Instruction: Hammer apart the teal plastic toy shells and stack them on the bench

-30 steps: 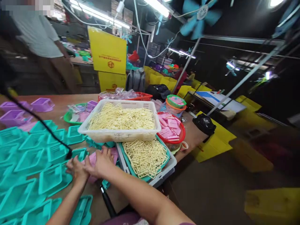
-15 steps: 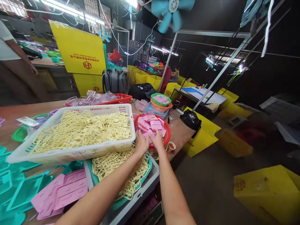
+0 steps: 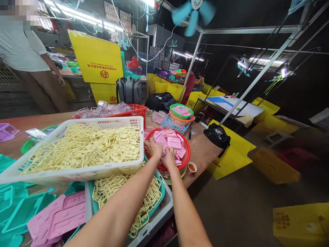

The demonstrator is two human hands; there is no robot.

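A round red basket stands at the table's right side, heaped with flat pink plastic pieces. My left hand is at its near left side, fingers bent down by the rim and thumb against pink pieces; the fingertips are partly hidden. Close beside it, my right hand curls over pink pieces at the basket's near side, its fingertips also hidden. To the left, a white plastic crate holds many pale yellow plastic frames. More yellow frames lie in a teal tray below my forearms.
A paper cup of brown liquid stands right of the basket. Behind are stacked green and orange baskets and a red crate. Teal trays and larger pink panels lie front left. A person stands far left.
My left hand has shifted left from the middle of the pink pile to the basket's side. My right hand has moved slightly left and down. The head view has turned a little.
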